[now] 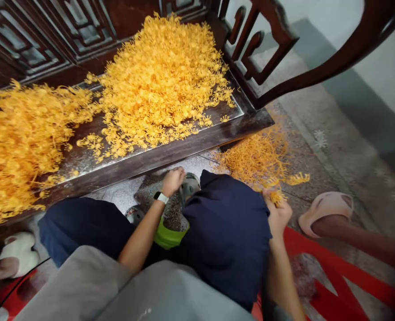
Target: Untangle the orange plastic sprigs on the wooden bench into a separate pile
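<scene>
My left hand (pixel 173 182), with a watch on its wrist, is between my knees near the bench's front edge, its fingers curled in; what they hold, if anything, is too small to tell. Beside my right knee, my right hand (pixel 279 211) is closed on yellow plastic pieces (pixel 277 196). A pile of thin orange strands (pixel 257 156) lies on the floor just beyond it. On the dark wooden bench (pixel 184 154) rest a large heap of yellow plastic pieces (pixel 167 80) and a second heap (pixel 23 142) at the left.
A green item (pixel 170 236) is between my legs. The bench's curved armrest (pixel 317 78) rises at the upper right. Another person's foot in a pink slipper (pixel 331 209) is at the right, near a red stool (pixel 334 267). Another foot in a white shoe (pixel 20 252) shows at the left.
</scene>
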A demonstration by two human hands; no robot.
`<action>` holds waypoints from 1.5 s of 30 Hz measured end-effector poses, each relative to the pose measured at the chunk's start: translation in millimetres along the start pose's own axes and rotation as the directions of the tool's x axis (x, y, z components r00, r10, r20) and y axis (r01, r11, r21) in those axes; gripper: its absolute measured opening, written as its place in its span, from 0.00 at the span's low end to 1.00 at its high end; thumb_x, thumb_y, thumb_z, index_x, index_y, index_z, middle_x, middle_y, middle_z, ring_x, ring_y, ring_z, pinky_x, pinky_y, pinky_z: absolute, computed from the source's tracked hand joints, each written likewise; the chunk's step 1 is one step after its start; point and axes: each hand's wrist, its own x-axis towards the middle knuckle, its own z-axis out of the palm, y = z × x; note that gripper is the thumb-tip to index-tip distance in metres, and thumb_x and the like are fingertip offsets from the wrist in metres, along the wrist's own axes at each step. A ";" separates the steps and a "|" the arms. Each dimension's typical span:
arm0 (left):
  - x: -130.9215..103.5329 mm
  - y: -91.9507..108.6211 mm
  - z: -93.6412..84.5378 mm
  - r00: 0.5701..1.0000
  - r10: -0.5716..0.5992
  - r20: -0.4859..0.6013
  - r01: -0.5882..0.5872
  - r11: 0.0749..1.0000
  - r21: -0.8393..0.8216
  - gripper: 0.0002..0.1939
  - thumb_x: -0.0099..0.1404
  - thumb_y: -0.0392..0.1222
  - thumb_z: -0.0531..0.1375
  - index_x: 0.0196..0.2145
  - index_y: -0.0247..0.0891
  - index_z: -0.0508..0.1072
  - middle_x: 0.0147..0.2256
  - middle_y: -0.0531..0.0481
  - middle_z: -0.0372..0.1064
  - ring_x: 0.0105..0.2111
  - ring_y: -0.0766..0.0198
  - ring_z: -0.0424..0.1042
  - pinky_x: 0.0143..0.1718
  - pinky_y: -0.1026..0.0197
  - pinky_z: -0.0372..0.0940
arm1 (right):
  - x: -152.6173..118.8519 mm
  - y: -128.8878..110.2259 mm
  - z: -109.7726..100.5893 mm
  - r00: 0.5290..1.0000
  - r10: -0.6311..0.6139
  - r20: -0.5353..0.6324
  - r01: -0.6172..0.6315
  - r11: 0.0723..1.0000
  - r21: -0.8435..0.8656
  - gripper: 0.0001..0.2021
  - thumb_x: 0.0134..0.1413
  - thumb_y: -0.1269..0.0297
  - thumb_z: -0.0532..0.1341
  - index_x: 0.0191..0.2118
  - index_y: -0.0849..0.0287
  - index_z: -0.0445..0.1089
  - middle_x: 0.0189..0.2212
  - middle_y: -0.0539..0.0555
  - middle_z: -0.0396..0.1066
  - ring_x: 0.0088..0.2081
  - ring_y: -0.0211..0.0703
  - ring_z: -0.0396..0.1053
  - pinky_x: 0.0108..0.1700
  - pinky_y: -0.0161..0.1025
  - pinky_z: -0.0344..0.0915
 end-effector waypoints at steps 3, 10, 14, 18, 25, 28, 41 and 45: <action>-32.0 26.0 -44.4 0.988 0.136 -0.073 -0.134 0.991 0.023 0.12 0.80 0.47 0.57 0.47 0.42 0.78 0.47 0.43 0.79 0.48 0.54 0.78 0.52 0.56 0.69 | -10.9 -2.4 12.3 0.997 -0.019 0.075 0.011 0.993 0.114 0.34 0.34 0.32 0.78 0.18 0.58 0.65 0.14 0.49 0.62 0.15 0.33 0.54 0.16 0.34 0.50; -22.8 14.0 -192.5 0.736 0.340 -0.586 -0.257 0.940 0.223 0.25 0.83 0.50 0.49 0.67 0.33 0.68 0.54 0.32 0.75 0.54 0.47 0.74 0.60 0.46 0.66 | -31.3 -35.0 44.2 0.935 -0.300 0.191 0.234 0.924 0.304 0.27 0.54 0.42 0.75 0.26 0.58 0.65 0.16 0.43 0.62 0.15 0.29 0.54 0.17 0.31 0.49; -14.8 -34.2 -243.9 0.638 0.157 -0.754 -0.101 0.988 0.120 0.19 0.81 0.50 0.51 0.54 0.34 0.73 0.47 0.32 0.76 0.47 0.47 0.75 0.52 0.46 0.68 | -57.4 -84.0 66.0 0.867 -0.441 0.233 0.343 0.866 0.364 0.27 0.54 0.41 0.74 0.28 0.58 0.66 0.16 0.43 0.63 0.15 0.30 0.55 0.17 0.31 0.50; -35.1 -54.0 -252.3 0.650 0.147 -0.746 -0.171 0.984 0.044 0.17 0.81 0.49 0.52 0.35 0.40 0.69 0.31 0.44 0.69 0.34 0.55 0.71 0.43 0.50 0.64 | -83.9 -134.0 92.8 0.814 -0.500 0.296 0.312 0.806 0.503 0.26 0.57 0.41 0.72 0.27 0.56 0.65 0.18 0.44 0.63 0.14 0.30 0.53 0.15 0.32 0.46; -96.5 8.9 -245.7 0.554 0.337 -0.762 -0.554 0.832 -0.034 0.28 0.82 0.63 0.44 0.48 0.41 0.76 0.47 0.41 0.79 0.48 0.54 0.76 0.53 0.50 0.68 | -118.2 -193.9 186.9 0.612 -0.567 0.551 0.025 0.710 0.704 0.20 0.58 0.40 0.69 0.35 0.51 0.68 0.34 0.51 0.71 0.34 0.39 0.69 0.33 0.38 0.66; -117.2 13.4 -242.5 0.527 0.444 -0.725 -0.588 0.806 0.066 0.33 0.79 0.68 0.49 0.64 0.40 0.70 0.62 0.36 0.73 0.63 0.46 0.69 0.65 0.43 0.60 | -146.5 -194.3 231.3 0.543 -0.508 0.668 -0.145 0.727 0.671 0.16 0.58 0.44 0.69 0.40 0.49 0.73 0.43 0.54 0.74 0.47 0.46 0.71 0.43 0.42 0.69; -121.7 -85.0 -286.0 0.692 0.337 -0.638 -0.458 0.889 -0.028 0.25 0.76 0.55 0.60 0.24 0.42 0.62 0.23 0.53 0.58 0.25 0.60 0.58 0.34 0.57 0.55 | -162.8 -186.8 254.9 0.446 -0.268 0.854 -0.279 0.865 0.417 0.14 0.56 0.50 0.74 0.44 0.51 0.78 0.46 0.53 0.75 0.47 0.43 0.70 0.48 0.43 0.72; -117.7 -91.2 -290.4 0.654 0.361 -0.664 -0.530 0.845 -0.063 0.23 0.73 0.57 0.62 0.25 0.40 0.70 0.33 0.48 0.65 0.36 0.56 0.68 0.44 0.55 0.62 | -156.3 -174.6 248.3 0.409 -0.150 0.900 -0.326 0.897 0.298 0.17 0.56 0.49 0.73 0.47 0.51 0.78 0.35 0.49 0.73 0.37 0.39 0.68 0.46 0.41 0.71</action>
